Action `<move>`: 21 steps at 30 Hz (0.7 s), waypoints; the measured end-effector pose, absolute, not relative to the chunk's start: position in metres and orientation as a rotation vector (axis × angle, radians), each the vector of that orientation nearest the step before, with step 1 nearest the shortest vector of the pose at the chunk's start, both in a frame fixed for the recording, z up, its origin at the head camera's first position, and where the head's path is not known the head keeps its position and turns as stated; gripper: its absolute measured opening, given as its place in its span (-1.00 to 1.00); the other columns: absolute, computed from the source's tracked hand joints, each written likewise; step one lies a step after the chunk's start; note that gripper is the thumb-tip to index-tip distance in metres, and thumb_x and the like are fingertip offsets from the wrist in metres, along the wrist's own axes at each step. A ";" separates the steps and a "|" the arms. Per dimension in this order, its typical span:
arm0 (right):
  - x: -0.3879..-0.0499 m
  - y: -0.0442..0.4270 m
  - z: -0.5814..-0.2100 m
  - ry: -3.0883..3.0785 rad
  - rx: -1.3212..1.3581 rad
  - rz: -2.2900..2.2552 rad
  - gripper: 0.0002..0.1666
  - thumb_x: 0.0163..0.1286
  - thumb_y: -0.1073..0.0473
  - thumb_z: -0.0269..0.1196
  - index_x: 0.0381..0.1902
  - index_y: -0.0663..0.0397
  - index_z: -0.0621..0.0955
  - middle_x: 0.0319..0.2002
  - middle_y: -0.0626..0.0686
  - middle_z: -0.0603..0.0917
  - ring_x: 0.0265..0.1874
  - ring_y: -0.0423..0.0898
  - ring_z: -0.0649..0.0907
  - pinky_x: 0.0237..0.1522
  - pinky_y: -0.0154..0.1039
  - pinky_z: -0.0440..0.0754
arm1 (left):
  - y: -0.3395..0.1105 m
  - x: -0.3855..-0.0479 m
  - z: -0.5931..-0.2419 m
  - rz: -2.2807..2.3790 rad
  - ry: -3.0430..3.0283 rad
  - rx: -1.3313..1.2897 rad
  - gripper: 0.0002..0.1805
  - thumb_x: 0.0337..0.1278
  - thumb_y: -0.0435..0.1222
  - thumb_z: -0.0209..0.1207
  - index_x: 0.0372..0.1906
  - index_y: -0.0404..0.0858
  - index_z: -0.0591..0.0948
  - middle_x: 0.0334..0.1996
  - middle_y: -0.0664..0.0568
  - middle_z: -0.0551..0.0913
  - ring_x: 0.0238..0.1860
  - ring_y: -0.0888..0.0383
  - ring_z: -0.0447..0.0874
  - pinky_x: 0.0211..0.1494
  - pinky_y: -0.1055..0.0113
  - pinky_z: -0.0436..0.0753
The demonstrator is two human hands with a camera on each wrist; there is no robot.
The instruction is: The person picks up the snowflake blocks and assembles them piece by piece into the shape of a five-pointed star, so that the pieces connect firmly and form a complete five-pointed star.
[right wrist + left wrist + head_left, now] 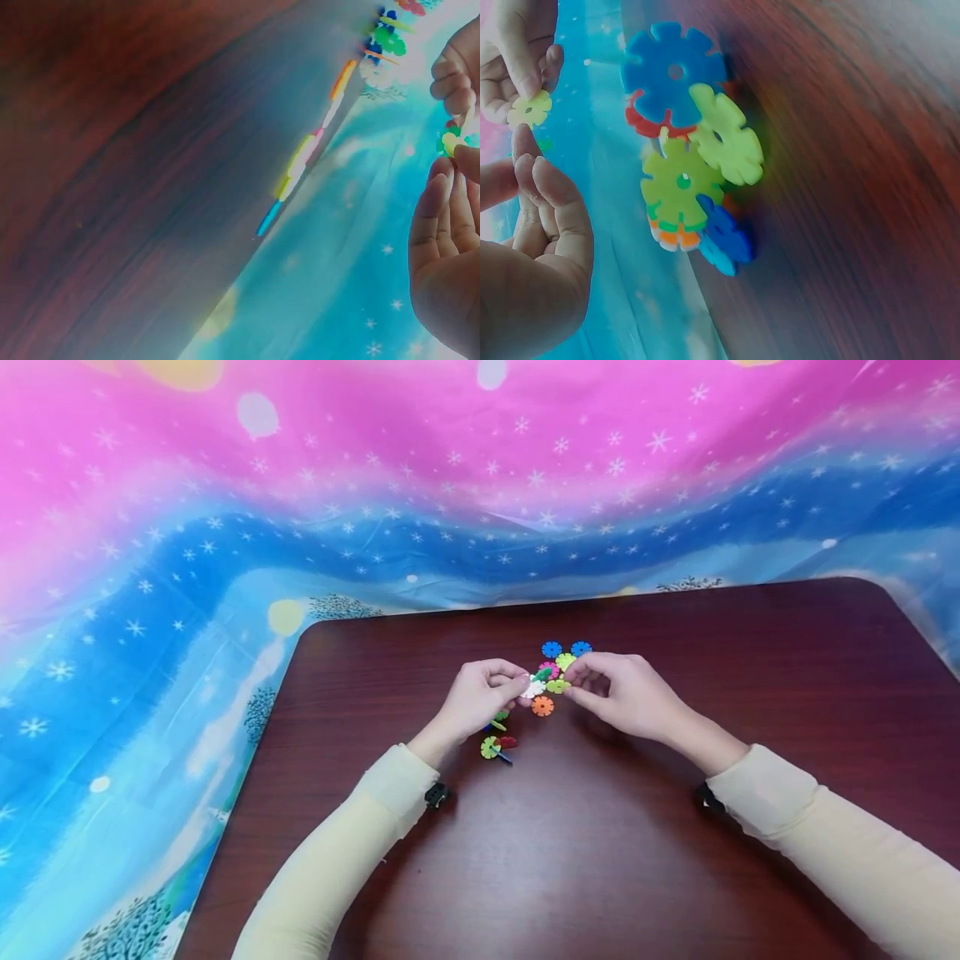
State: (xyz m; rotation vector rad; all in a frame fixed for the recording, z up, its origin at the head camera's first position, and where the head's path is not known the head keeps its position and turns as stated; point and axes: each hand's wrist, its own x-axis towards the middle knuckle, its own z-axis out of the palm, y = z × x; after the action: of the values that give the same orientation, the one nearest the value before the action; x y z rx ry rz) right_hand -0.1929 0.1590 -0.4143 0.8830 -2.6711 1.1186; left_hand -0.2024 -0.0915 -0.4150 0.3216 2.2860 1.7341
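Yellow-green disc (pixel 558 687), notched, sits right of centre in the head frame, pinched at its right edge by our right hand (pixel 626 693), thumb and fingertips nearly together. Green disc (pixel 543 674), tilted, is just beside it; our left hand (pixel 480 697) pinches that one, fingers bent. Can't tell from our views whether the two discs touch. White disc (pixel 534 687) shows at our left fingertips; held or lying behind them, we can't tell.

Close around our hands, head frame: pink disc (pixel 550 670) and yellow disc (pixel 566 661) just above, two blue discs (pixel 552 649) above those, orange disc (pixel 543 706) just below. Right wrist frame has a row of discs edge-on along the tabletop (pixel 585 877), centre to upper right.

Below our left hand, head frame: joined pieces (pixel 489 747), yellow-green, red and dark blue, plus a green piece (pixel 498 723) partly hidden by the hand. Left wrist frame shows a multicoloured cluster near its middle, blue at the top.

Outward: our pale sleeves (pixel 772 789), brown tabletop, then pink-and-blue snowflake cloth (pixel 420 443) across the upper frame and down the left side.
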 end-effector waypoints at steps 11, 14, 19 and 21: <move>-0.184 0.158 -0.415 -2.591 0.938 1.009 -0.74 0.24 0.23 0.55 -0.13 0.00 0.74 -0.27 -0.12 0.75 -0.35 -0.25 0.68 -0.25 -0.19 0.72 | -0.083 -0.201 -0.415 1.728 2.307 0.360 -0.80 0.42 -0.30 0.29 -0.06 -0.38 0.73 -0.43 -0.06 0.80 -0.26 -0.38 0.69 -0.16 -0.10 0.74; -0.184 0.157 -0.416 -2.574 0.950 0.977 -0.74 0.23 0.23 0.56 -0.14 0.01 0.75 -0.27 -0.10 0.76 -0.34 -0.23 0.70 -0.24 -0.15 0.73 | -0.082 -0.200 -0.416 1.706 2.333 0.378 -0.80 0.41 -0.30 0.29 -0.08 -0.38 0.74 -0.43 -0.05 0.79 -0.29 -0.37 0.68 -0.15 -0.16 0.72; -0.183 0.155 -0.417 -2.521 0.983 0.928 -0.72 0.18 0.28 0.58 -0.15 0.05 0.77 -0.27 -0.05 0.78 -0.35 -0.19 0.72 -0.27 -0.09 0.75 | -0.081 -0.199 -0.416 1.653 2.404 0.387 -0.81 0.39 -0.27 0.31 -0.11 -0.34 0.75 -0.45 0.00 0.78 -0.32 -0.30 0.71 -0.22 -0.06 0.74; -0.182 0.154 -0.417 -2.497 0.997 0.911 -0.71 0.16 0.30 0.58 -0.15 0.06 0.77 -0.28 -0.03 0.78 -0.36 -0.19 0.71 -0.29 -0.10 0.75 | -0.081 -0.198 -0.416 1.643 2.420 0.388 -0.82 0.39 -0.27 0.32 -0.12 -0.33 0.75 -0.46 0.02 0.78 -0.32 -0.29 0.72 -0.25 0.00 0.74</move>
State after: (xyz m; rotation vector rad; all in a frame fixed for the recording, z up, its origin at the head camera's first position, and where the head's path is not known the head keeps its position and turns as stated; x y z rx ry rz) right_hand -0.1819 0.1544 -0.4167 0.9969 -2.4974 0.9110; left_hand -0.1982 -0.0809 -0.4156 0.3876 2.4196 1.6429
